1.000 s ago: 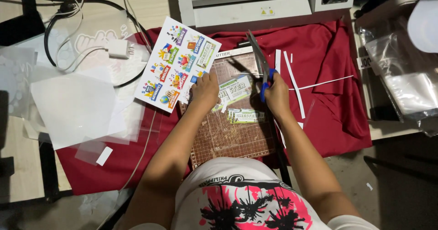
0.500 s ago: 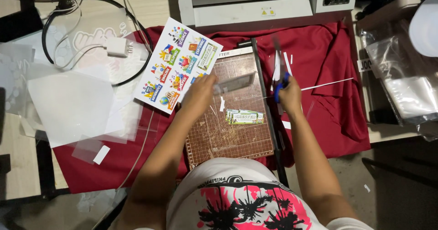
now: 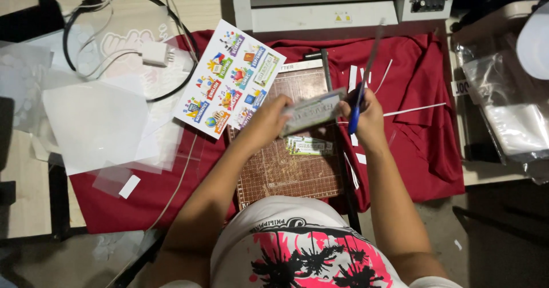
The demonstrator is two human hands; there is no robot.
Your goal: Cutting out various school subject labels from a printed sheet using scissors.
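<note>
My left hand (image 3: 271, 118) pinches a small cut sticker strip (image 3: 316, 111) and holds it above the brown cutting mat (image 3: 280, 171). My right hand (image 3: 369, 116) grips blue-handled scissors (image 3: 361, 88), blades pointing up and away, right beside the strip's end. A small pile of cut stickers (image 3: 307, 146) lies on the mat below my hands. A colourful sticker sheet (image 3: 230, 78) rests to the left on the red cloth (image 3: 423, 151).
A white laminator (image 3: 337, 2) stands at the top. Clear plastic sheets (image 3: 97, 125), a charger (image 3: 154, 54) and black cables lie at left. White paper offcuts (image 3: 412, 110) lie on the cloth at right. Plastic bags (image 3: 509, 111) sit on the right.
My left hand lifted a sticker strip off the mat toward the scissors. My right hand raised the scissors from the mat's edge and swung them upright.
</note>
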